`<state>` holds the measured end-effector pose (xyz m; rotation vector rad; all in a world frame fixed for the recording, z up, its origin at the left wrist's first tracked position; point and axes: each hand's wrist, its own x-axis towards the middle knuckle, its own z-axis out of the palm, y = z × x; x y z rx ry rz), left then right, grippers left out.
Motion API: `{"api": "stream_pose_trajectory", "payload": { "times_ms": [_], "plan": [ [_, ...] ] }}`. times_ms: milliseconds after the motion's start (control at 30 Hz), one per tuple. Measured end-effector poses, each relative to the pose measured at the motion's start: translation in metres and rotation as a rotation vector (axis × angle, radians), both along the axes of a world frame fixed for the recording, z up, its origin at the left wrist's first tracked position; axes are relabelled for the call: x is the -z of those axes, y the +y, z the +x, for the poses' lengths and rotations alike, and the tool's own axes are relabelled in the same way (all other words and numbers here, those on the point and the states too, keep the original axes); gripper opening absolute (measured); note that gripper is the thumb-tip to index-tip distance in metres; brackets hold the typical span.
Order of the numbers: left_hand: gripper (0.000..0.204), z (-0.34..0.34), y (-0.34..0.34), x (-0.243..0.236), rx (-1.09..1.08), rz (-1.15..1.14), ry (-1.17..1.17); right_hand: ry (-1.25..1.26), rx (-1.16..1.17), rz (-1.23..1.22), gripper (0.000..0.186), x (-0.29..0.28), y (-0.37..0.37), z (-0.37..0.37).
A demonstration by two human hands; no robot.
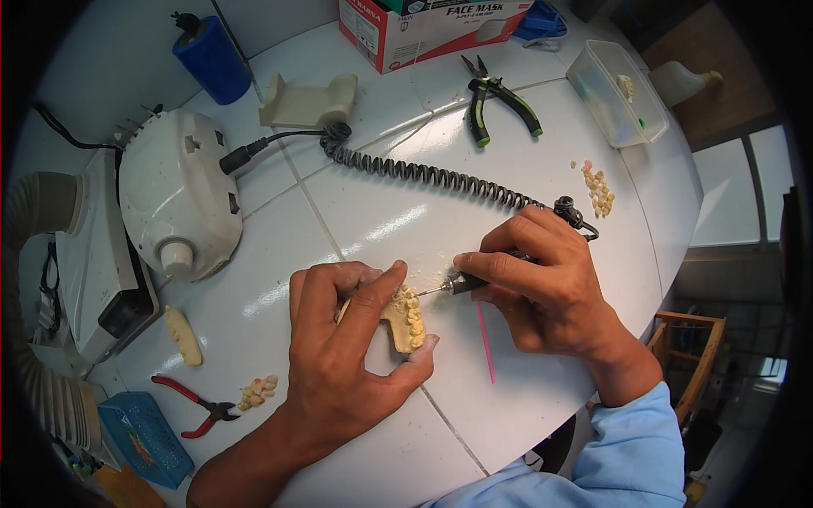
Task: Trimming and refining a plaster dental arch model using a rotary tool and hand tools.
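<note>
Here, the left hand [347, 356] pinched a stiff, brittle-looking dental cast [405, 317] by its base; the right hand [538, 284] gripped 1 handpiece [461, 284] pen-style.

Lighting: bright, even daylight; window [728, 182] at right. Glare: soft streaks on white tiled table [381, 229]. Shadows: faint, short, under both hands. Focus: sharp centre, softer rim. Distortion: fisheye bending of straight edges; black vignette in the corners.

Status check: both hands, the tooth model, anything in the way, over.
Left hand grips cream plaster tooth model on white tiled table. Right hand holds corded rotary handpiece, tip at the teeth. Thin pink stick lies beside, clear.
</note>
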<state>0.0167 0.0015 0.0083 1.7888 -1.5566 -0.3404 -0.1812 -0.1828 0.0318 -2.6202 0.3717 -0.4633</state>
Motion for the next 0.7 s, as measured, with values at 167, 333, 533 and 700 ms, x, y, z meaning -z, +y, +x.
{"api": "stream_pose_trajectory", "payload": {
  "times_ms": [167,333,533,700],
  "plan": [
    [0.074,-0.0015,-0.0003,0.0027,-0.017,-0.042,0.039,-0.001,0.008,-0.001,0.036,-0.0008,0.0015,-0.0004],
    [0.073,0.0003,0.0004,0.0024,-0.017,-0.016,0.029,-0.008,0.010,0.003,0.036,0.0004,0.0020,-0.0003],
    [0.073,0.0006,0.0008,0.0018,-0.013,-0.006,0.041,-0.002,0.010,0.008,0.036,-0.0007,0.0027,0.0009],
    [0.073,0.0007,0.0011,0.0022,-0.015,0.002,0.047,-0.009,0.009,0.002,0.037,-0.0007,0.0026,0.0013]
  ]
}}
